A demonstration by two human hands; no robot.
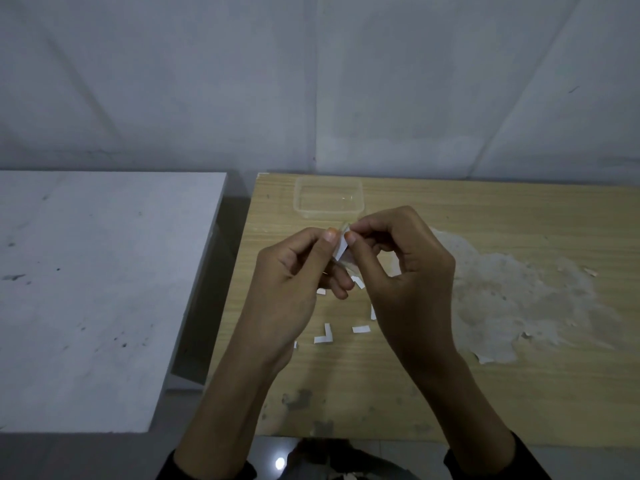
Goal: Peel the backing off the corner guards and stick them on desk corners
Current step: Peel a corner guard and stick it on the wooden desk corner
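Above the left part of the wooden desk, both hands meet fingertip to fingertip. The left hand pinches a small clear corner guard between thumb and forefinger, its other fingers curled beneath. The right hand pinches the top of the white backing strip that stands up from the guard, between the two thumbs. Whether the strip has come partly loose cannot be told.

Just below the hands, peeled white backing pieces lie scattered on the desk, some L-shaped. Just beyond the hands, near the desk's far edge, sits a clear plastic container. To the right, a pale worn patch spreads over the wood. A white table stands to the left, apart from the desk by a narrow gap. Dark sleeves cover both forearms at the near edge.
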